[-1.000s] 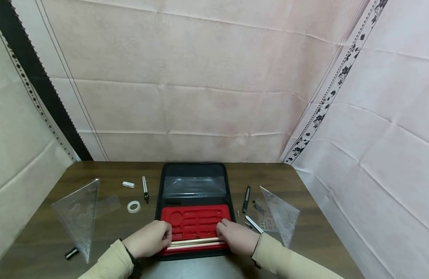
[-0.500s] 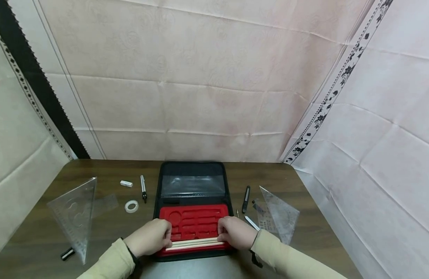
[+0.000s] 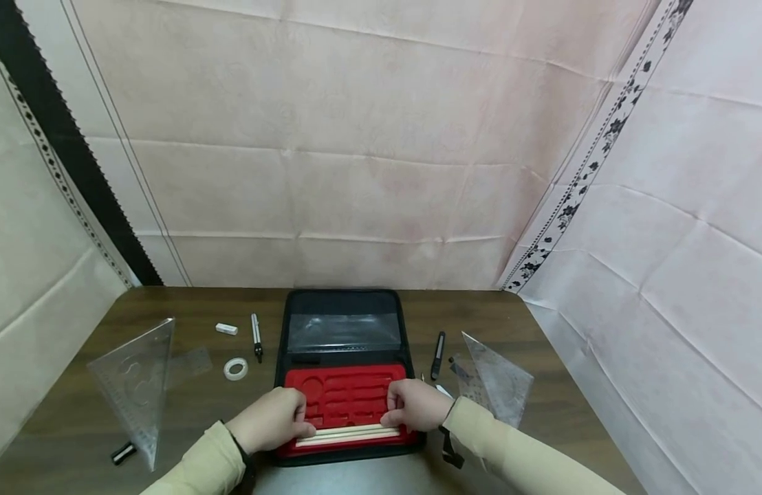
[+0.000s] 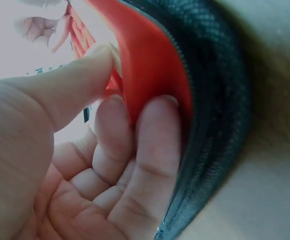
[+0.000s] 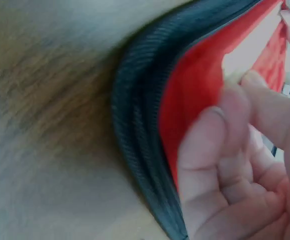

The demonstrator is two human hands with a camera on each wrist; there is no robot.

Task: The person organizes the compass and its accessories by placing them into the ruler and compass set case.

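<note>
Pale glare, slightly blurred wrist views

No text, number, label or brand can be read. Faint markings on the left clear triangle (image 3: 135, 392) and the right clear triangle (image 3: 503, 381) are too small to make out, as are the tiny rows of marks on the clear stencil (image 3: 471, 385) beside the latter, all on the bench (image 3: 331, 485).

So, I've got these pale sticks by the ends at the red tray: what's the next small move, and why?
I'd probably ease both ends of the pale sticks down together against the red tray. The left hand and right hand hold opposite ends, and the sticks run along the tray's near side, so moving evenly should help them settle.
</note>
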